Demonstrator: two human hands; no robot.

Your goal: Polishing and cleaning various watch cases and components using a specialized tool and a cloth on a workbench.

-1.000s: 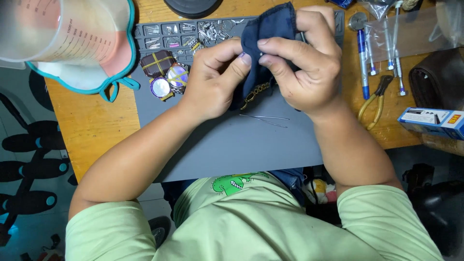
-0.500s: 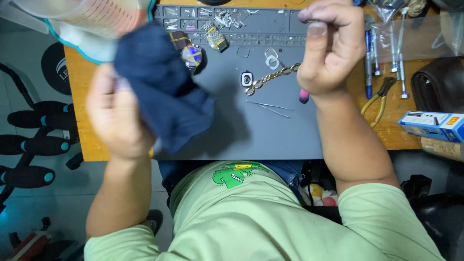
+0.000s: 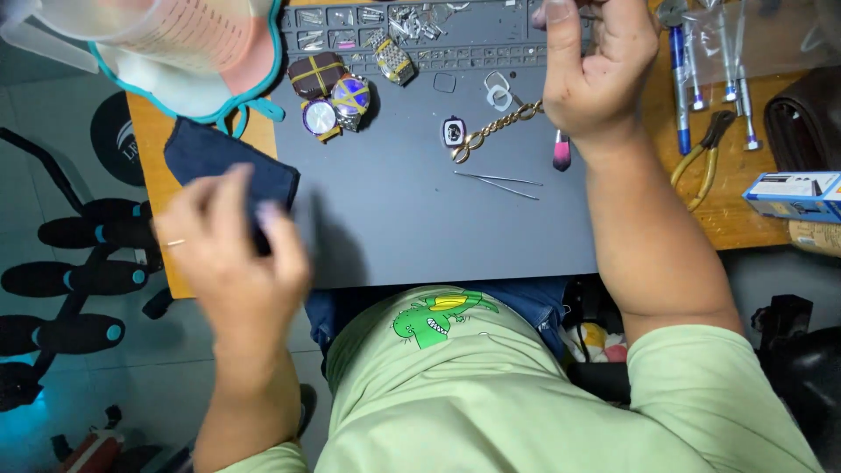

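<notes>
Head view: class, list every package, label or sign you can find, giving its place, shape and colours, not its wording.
Box: right table edge, flat rectangle, blue and white.
Measuring jug: top left, clear plastic, red printed scale.
Round sign: floor at left, black disc, white marks.

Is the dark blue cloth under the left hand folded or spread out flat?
Cannot tell for sure. The cloth lies flat at the mat's left edge, partly hidden under the blurred left hand.

A dark blue cloth [image 3: 229,166] lies folded and flat, spanning the wooden table's left edge and the grey mat. A small watch case on a gold chain bracelet [image 3: 486,133] lies stretched out mid-mat.
</notes>
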